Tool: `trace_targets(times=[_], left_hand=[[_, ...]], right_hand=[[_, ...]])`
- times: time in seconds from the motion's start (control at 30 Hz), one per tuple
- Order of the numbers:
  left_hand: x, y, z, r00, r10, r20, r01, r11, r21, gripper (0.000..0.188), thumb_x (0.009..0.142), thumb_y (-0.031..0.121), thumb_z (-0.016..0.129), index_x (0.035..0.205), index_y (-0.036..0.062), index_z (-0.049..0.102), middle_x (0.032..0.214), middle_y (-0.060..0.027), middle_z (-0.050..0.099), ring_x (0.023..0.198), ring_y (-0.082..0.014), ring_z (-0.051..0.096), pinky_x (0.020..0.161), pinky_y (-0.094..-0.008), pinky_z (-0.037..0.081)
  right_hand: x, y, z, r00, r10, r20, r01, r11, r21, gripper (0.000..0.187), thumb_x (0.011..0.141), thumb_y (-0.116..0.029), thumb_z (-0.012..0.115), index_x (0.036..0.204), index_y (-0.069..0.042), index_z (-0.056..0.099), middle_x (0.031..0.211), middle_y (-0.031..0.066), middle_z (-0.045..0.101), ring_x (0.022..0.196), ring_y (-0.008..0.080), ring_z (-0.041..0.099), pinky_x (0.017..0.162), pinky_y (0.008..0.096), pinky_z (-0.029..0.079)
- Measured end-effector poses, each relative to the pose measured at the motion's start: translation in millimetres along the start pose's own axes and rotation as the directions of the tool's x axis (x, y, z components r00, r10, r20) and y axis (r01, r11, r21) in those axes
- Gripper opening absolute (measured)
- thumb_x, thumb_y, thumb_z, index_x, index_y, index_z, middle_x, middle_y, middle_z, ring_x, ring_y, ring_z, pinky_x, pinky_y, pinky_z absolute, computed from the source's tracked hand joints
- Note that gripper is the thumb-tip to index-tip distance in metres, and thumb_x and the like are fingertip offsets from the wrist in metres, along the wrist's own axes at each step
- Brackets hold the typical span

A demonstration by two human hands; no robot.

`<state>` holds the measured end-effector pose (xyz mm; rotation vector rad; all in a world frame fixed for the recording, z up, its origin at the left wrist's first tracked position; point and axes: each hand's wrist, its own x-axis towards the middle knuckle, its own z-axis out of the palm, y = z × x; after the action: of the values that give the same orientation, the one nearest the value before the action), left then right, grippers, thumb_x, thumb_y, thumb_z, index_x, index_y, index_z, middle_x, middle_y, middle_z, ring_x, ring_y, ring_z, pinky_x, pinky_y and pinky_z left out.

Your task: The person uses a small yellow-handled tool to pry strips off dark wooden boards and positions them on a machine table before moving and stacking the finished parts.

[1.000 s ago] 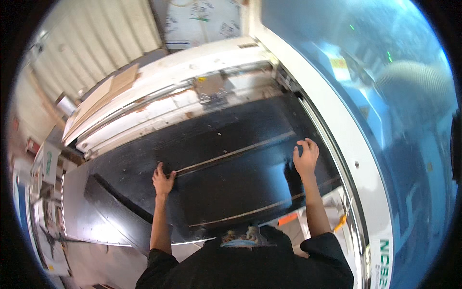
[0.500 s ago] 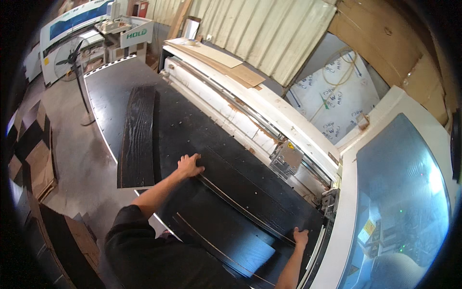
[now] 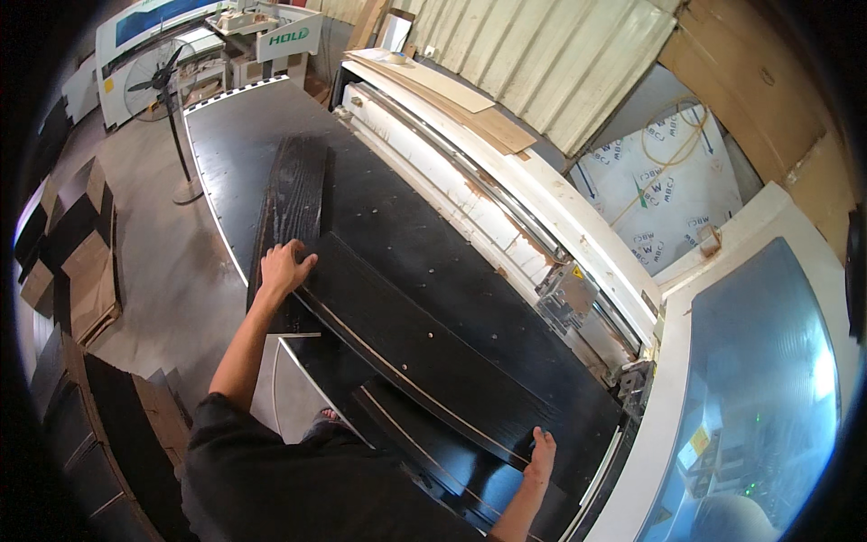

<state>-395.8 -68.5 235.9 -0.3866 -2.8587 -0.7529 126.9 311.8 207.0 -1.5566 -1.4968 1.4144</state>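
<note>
A long black board (image 3: 388,316) with wood grain and a pale near edge lies slantwise across the black machine table (image 3: 237,154). My left hand (image 3: 284,269) grips its left end, thumb and fingers bent over the corner. My right hand (image 3: 540,457) is at the opposite end, fingers raised and held against the board's end. A second black wood-grain board (image 3: 294,185) lies to the left, with my left hand over its near part. Closer to my body, another dark board (image 3: 411,429) with a light edge lies partly hidden by my torso.
Behind the table runs a white machine rail (image 3: 470,172) with a metal carriage (image 3: 567,298). A large tinted cover (image 3: 763,361) stands at the right. On the left are stacked boards (image 3: 95,271) and a black standing fan (image 3: 163,81); more dark panels (image 3: 99,425) stand at lower left.
Both hands have brought the long board left and toward my body, so its left end now meets the second board. The view has shifted too.
</note>
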Motion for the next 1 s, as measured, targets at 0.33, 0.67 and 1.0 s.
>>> trace_targets(times=[0.33, 0.67, 1.0], left_hand=[[-17.1, 2.9, 21.1, 0.973, 0.226, -0.053, -0.232, 0.950, -0.208, 0.068, 0.087, 0.045, 0.074, 0.144, 0.0182, 0.050, 0.150, -0.0302, 0.041, 0.143, -0.0482, 0.034, 0.115, -0.0576, 0.031], [-28.5, -78.3, 4.4, 0.992, -0.114, -0.050, 0.116, 0.993, 0.037, 0.086, 0.091, 0.064, 0.060, 0.156, 0.0131, 0.035, 0.159, -0.0305, 0.029, 0.147, -0.0512, 0.024, 0.116, -0.0631, 0.025], [-40.7, -78.2, 27.2, 0.958, -0.285, -0.045, 0.276, 0.951, -0.141, 0.092, 0.091, 0.063, 0.061, 0.157, 0.0073, 0.030, 0.157, -0.0270, 0.036, 0.140, -0.0457, 0.042, 0.105, -0.0554, 0.045]], right_hand=[[-60.0, -35.2, 185.9, 0.946, 0.005, 0.323, -0.178, 0.843, 0.508, 0.028, 0.096, -0.020, 0.069, 0.114, -0.001, 0.060, 0.114, 0.0138, 0.066, 0.099, 0.0280, 0.066, 0.086, 0.0420, 0.057], [-173.1, -80.4, 219.2, 0.372, -0.030, 0.928, -0.067, 0.996, 0.059, 0.032, 0.106, -0.021, 0.054, 0.131, -0.002, 0.058, 0.108, 0.0161, 0.073, 0.097, 0.0233, 0.073, 0.083, 0.0346, 0.059], [-158.1, -59.3, 189.7, 0.571, -0.019, 0.821, -0.065, 0.995, 0.069, 0.025, 0.106, -0.020, 0.053, 0.123, -0.003, 0.062, 0.102, 0.0137, 0.073, 0.091, 0.0215, 0.073, 0.080, 0.0336, 0.059]])
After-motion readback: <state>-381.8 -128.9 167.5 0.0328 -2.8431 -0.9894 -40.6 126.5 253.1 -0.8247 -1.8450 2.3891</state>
